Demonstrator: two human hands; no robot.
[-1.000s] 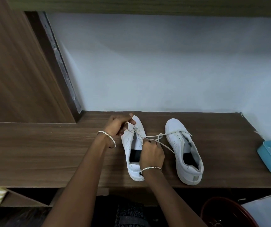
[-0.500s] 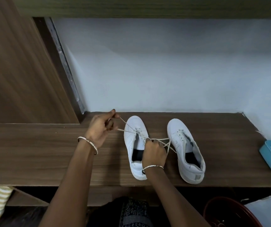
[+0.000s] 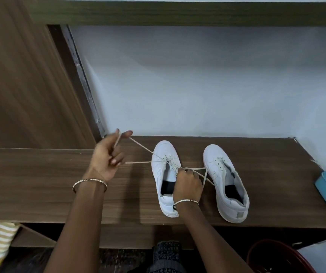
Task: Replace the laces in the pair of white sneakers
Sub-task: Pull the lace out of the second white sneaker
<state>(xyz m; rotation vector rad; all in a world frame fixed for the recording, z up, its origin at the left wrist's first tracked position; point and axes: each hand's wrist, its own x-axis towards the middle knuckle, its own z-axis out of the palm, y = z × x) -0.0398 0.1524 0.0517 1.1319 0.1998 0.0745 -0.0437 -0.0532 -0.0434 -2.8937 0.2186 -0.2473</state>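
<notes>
Two hands share one lace [image 3: 144,151]. Your left hand [image 3: 107,154] pinches it between thumb and fingertips, drawn out taut to the side, and a second strand runs into its curled fingers. Your right hand [image 3: 187,182] is curled over the opening of the near sneaker [image 3: 163,152], gripping the lace at the eyelets. This looks like drawing the lace through the eyelets, though I cannot tell whether it is going in or coming out. Pull along the line of the eyelet rather than upward, and pin the shoe with your right hand so it does not slide. Feed both strands evenly so the flat lace does not twist. A slack loop trails from your right hand toward the second sneaker [image 3: 214,154], whose eyelets look bare. Both sneakers are clean and white, standing side by side, toes to the wall, on the wooden shelf [image 3: 40,184]. More laces lie in the blue tray [image 3: 322,186] at the far right.
</notes>
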